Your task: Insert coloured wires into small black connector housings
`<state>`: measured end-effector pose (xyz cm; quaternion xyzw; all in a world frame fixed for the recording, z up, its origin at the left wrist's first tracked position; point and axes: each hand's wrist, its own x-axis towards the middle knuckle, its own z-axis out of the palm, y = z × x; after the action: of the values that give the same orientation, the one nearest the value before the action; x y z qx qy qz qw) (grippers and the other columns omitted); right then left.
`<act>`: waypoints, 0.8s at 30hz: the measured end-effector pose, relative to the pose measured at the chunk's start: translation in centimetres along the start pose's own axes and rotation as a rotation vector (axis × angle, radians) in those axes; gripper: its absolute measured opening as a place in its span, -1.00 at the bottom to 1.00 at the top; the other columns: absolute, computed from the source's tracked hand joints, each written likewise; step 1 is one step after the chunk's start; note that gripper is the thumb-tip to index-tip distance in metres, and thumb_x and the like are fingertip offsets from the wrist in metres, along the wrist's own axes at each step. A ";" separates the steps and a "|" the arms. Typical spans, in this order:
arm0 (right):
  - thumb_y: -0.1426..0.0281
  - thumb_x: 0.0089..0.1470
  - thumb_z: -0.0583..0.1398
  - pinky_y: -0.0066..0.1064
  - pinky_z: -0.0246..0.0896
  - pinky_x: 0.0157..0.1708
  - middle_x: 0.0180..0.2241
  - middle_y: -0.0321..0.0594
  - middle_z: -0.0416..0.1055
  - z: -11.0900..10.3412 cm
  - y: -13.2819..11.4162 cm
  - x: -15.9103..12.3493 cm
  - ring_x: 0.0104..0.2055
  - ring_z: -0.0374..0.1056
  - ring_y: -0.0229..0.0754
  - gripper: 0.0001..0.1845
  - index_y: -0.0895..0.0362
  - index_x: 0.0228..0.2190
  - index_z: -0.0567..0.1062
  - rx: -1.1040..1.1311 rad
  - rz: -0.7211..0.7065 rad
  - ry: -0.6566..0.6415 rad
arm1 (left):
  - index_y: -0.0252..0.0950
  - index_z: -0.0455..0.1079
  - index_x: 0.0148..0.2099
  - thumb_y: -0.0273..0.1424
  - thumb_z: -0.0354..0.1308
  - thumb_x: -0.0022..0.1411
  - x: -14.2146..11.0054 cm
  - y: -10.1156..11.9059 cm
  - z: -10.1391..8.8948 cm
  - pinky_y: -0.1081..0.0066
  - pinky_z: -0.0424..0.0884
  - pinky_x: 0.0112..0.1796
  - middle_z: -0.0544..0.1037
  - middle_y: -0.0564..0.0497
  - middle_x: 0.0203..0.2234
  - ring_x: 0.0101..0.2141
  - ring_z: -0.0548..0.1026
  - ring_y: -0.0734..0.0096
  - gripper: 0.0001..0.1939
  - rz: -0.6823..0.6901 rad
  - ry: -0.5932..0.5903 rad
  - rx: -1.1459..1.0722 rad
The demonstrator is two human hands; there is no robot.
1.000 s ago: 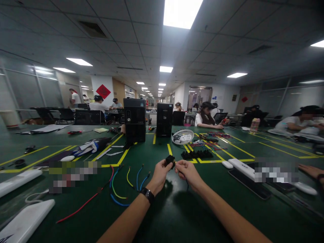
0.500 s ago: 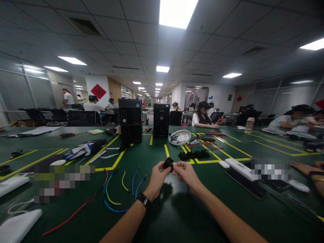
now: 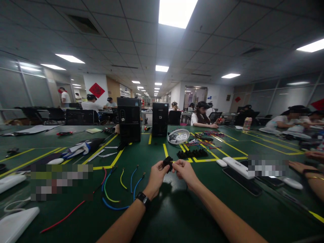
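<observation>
My left hand [image 3: 155,179], with a dark watch on its wrist, grips a small black part [image 3: 167,161] over the table. The part has an uneven outline; its exact kind is too small to make out. My right hand [image 3: 186,173] is closed in a pinch against the right side of that part. What its fingertips hold, if anything, is hidden. Just beyond my hands lies a row of similar black parts [image 3: 192,154]. Left of my left hand, short blue wires [image 3: 132,179], a yellow wire [image 3: 122,179] and a long red wire [image 3: 68,217] lie on the green table.
Two black computer towers [image 3: 160,119] stand farther back. A white round basket [image 3: 179,136] and a tangle of coloured wires [image 3: 210,141] are right of them. A white power bank [image 3: 238,167] and a dark phone [image 3: 241,181] lie to the right, near another person's hand [image 3: 298,167].
The view has shifted slightly. My hands stay together at the black part, with only small finger movement; the things on the table look unmoved.
</observation>
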<state>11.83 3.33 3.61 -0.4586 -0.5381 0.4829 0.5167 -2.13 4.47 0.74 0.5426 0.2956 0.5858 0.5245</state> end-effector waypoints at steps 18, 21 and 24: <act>0.07 -0.19 0.30 -0.57 -0.26 -0.73 -0.57 -0.29 0.44 -1.0 0.1 0.2 -0.75 -0.02 -0.49 -0.55 0.16 -0.51 0.29 0.030 0.079 -0.145 | -0.33 0.44 -0.10 -0.35 0.11 0.14 -0.1 1.6 -0.7 0.38 0.32 -0.14 0.54 -0.07 -0.22 -0.17 0.47 0.26 -0.72 0.151 -0.082 0.366; 0.04 -0.22 0.30 -0.56 -0.29 -0.74 -0.59 -0.30 0.43 -0.8 0.1 0.2 -0.76 -0.04 -0.48 -0.53 0.15 -0.51 0.28 0.032 0.065 -0.129 | -0.29 0.44 -0.08 -0.33 0.08 0.18 -0.2 1.5 -0.6 0.37 0.30 -0.12 0.54 -0.06 -0.20 -0.15 0.45 0.25 -0.71 0.190 -0.077 0.398; 0.04 -0.21 0.29 -0.56 -0.27 -0.74 -0.60 -0.31 0.42 -0.5 0.2 0.1 -0.75 -0.02 -0.46 -0.53 0.14 -0.47 0.29 0.036 0.039 -0.092 | -0.28 0.47 -0.12 -0.30 0.08 0.19 -0.3 1.3 -0.4 0.37 0.29 -0.16 0.55 -0.06 -0.24 -0.20 0.46 0.23 -0.73 0.212 -0.025 0.459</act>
<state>12.37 3.52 3.42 -0.4371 -0.5433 0.5230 0.4901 -2.93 3.91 1.77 0.6826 0.3556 0.5485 0.3268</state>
